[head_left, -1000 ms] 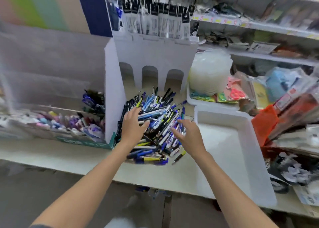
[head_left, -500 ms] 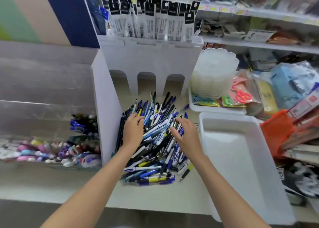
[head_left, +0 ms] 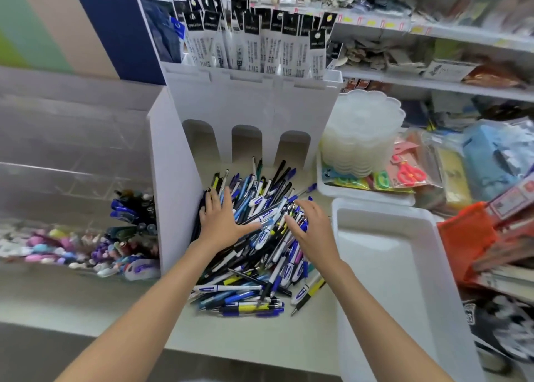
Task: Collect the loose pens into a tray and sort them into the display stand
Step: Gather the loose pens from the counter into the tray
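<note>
The pens (head_left: 254, 237) lie in one loose heap on the bench (head_left: 115, 303), directly in front of the stand (head_left: 251, 107) and its three arched openings, with the stand's side wall along the heap's left edge. The tray (head_left: 384, 266) sits in front of the stand and to its right, just beside the heap, and no pens show in it.

The left hand (head_left: 221, 222) rests palm down on the heap's left part, close to the stand's side wall. Its fingers are straight and spread and grip nothing. The right hand (head_left: 313, 231) is over the heap's right part, its fingers (head_left: 291, 217) spread and slightly curved. It seems to be touching the top pens, though contact is hard to make out, and it has closed on nothing.

Most pens point roughly towards the stand, slanted a little right, while a few at the end of the heap farthest from the stand lie crosswise. The hands flank the heap across those long axes, so closing them inward would probably bunch the pens side by side. The tray lies on the right hand's side, so any lift would travel that way. Collecting looks barely begun.
</note>
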